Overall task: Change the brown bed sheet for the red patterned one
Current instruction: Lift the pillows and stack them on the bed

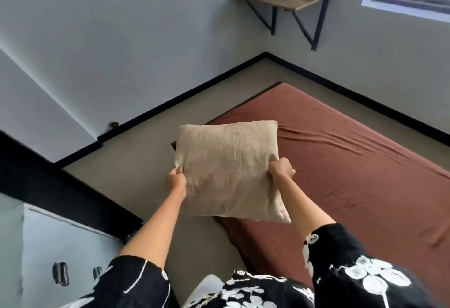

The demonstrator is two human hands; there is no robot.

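While both the left hand and right hand grip the beige cushion above the bed's corner, the brown bed sheet lies fitted on the mattress, so clearing comes first, I'd say; next, setting it aside

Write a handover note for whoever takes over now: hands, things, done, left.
Hands: left hand grips the pillow at its left edge, right hand at its right edge.
Things: pillow held up over the near corner of the brown sheet, which lies spread and wrinkled; red sheet not in view.
Done: pillow is lifted clear.
Left: set pillow aside, strip brown sheet, fit the red one.
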